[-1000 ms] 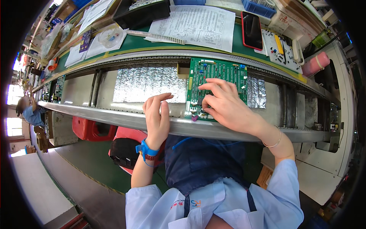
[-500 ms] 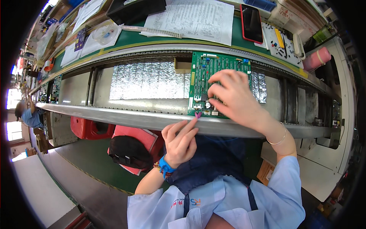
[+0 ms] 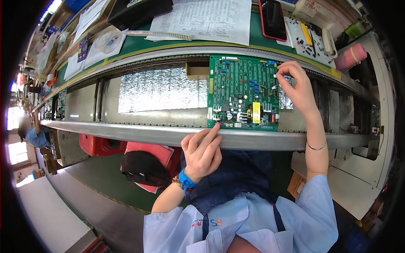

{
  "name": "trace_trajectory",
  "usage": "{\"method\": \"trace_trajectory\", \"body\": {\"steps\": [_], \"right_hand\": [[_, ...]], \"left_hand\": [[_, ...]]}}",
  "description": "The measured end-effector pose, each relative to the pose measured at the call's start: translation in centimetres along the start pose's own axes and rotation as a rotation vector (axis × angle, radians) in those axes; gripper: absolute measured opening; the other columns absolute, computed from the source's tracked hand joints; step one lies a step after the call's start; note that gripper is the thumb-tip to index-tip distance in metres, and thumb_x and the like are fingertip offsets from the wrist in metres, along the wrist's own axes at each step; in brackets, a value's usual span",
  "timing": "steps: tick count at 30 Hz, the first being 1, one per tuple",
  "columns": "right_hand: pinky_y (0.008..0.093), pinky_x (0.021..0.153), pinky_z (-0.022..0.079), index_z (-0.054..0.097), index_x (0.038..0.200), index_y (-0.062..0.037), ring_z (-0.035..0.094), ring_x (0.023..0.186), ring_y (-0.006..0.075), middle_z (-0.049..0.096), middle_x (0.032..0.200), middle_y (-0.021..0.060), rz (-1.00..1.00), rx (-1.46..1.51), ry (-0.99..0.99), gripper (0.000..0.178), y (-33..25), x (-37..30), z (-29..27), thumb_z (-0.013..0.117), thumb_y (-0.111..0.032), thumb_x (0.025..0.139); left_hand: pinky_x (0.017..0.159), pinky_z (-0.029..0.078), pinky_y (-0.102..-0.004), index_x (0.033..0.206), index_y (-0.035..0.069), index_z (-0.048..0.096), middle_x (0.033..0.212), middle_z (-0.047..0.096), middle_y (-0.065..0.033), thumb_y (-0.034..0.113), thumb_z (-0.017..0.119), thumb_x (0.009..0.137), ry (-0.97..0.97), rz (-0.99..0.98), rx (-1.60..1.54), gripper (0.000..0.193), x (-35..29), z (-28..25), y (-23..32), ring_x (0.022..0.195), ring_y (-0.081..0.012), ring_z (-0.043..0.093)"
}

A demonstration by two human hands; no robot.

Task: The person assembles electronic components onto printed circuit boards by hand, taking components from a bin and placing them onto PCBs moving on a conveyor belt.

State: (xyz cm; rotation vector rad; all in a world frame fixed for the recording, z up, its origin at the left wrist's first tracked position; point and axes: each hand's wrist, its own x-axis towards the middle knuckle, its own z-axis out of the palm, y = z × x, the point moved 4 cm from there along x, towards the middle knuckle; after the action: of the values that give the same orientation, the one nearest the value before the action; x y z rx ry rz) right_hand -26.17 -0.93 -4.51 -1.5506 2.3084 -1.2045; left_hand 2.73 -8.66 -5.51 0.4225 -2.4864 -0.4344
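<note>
And here is the left hand [image 3: 201, 157], low against the near metal rail [image 3: 160, 135], index finger stretched forward and to the right, its tip right at the small purple piece [image 3: 220, 124] on the near left corner of the green circuit board [image 3: 236, 81]! The other fingers fold back, the thumb stands apart from the index, and nothing shows inside that grasp. The left forearm [image 3: 166, 202] slants in from the lower left, a blue wristband [image 3: 186, 182] round the wrist.

Over on the far side of the board, the right hand [image 3: 297, 86] arches at the right edge, up toward the far corner. Wrist bent inward, fingers curved, thumb tip close by a white connector [image 3: 275, 76]; a gap shows between thumb and index, so it's half open, though I can't tell whether the fingertips grip the edge. The right forearm [image 3: 314, 130] stands nearly upright, a thin bracelet [image 3: 316, 147] circling it.

Between the two hands, the board lies face up across the track, its yellow-wrapped component [image 3: 256, 113] in plain sight. Silver foil [image 3: 158, 93] spreads to its left, and beyond the track runs the green worktop [image 3: 256, 34].
</note>
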Motion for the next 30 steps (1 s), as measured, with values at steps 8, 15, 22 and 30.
{"method": "trace_trajectory", "body": {"steps": [8,15,22,30], "right_hand": [[0.0278,0.066,0.045,0.058,0.089,0.0022,0.057,0.072,0.0166,0.059,0.080,0.0078,0.229,0.111,-0.205,0.013,0.6,-0.4,-1.0,0.060,-0.010,0.085],[0.0248,0.056,0.039,0.059,0.087,0.0029,0.046,0.060,0.0091,0.054,0.068,0.0040,0.331,0.091,-0.430,0.011,2.0,-1.3,-0.8,0.053,-0.005,0.084],[0.0295,0.053,0.040,0.062,0.084,0.0029,0.051,0.056,0.0149,0.057,0.062,0.0091,0.411,0.065,-0.328,0.016,3.0,-1.4,-1.9,0.055,-0.010,0.080],[0.0345,0.056,0.045,0.059,0.073,0.0038,0.057,0.058,0.0212,0.060,0.065,0.0130,0.498,0.041,-0.521,0.020,3.1,-2.1,-1.0,0.050,-0.013,0.081]], "left_hand": [[0.092,0.035,-0.0376,0.096,0.004,0.064,0.120,0.063,-0.0106,0.001,0.059,0.067,-0.002,-0.005,-0.025,0.030,-0.1,0.6,0.2,0.102,-0.0248,0.056],[0.089,0.035,-0.0349,0.101,0.006,0.064,0.122,0.063,-0.0092,0.004,0.060,0.067,-0.039,0.049,-0.044,0.034,-0.5,1.4,2.3,0.101,-0.0229,0.055],[0.090,0.031,-0.0333,0.109,0.006,0.061,0.127,0.060,-0.0066,0.010,0.063,0.070,-0.131,-0.016,-0.001,0.039,0.5,2.6,2.9,0.107,-0.0220,0.051],[0.090,0.031,-0.0339,0.107,0.006,0.062,0.125,0.061,-0.0067,0.007,0.063,0.068,-0.114,0.001,-0.017,0.039,0.7,2.6,3.4,0.105,-0.0221,0.052]]}}
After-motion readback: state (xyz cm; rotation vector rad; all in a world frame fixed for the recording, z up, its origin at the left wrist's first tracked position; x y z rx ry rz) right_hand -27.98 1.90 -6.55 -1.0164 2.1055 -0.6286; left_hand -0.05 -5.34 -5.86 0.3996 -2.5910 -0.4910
